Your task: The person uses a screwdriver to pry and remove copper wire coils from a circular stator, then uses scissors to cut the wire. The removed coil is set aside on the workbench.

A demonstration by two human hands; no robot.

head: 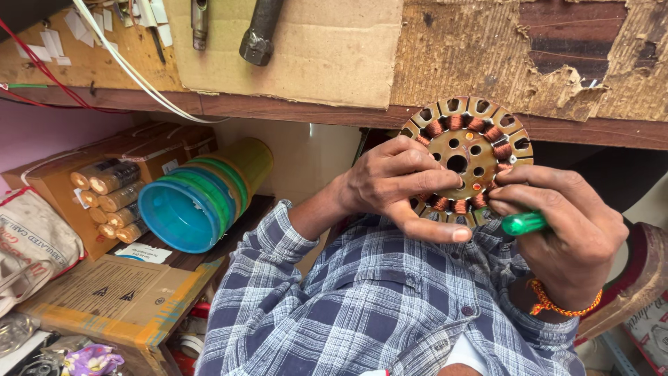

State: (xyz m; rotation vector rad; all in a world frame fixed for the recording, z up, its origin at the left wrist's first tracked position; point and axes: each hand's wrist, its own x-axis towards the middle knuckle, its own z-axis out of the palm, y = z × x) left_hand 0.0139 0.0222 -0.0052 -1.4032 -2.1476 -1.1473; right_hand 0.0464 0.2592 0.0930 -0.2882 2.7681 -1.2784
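Round slotted metal stator [467, 150], copper coils, held upright, green-handled tool [523, 223] beneath

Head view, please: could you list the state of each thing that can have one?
Round metal stator with copper coils: held up, gripped at its lower edge.
Left hand: fingers on the stator's face.
Right hand: closed on green tool handle.
Blue-lidded yellow jar: lying sideways.

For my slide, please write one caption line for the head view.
Left hand steadies a copper-wound stator while right hand grips a green-handled tool.
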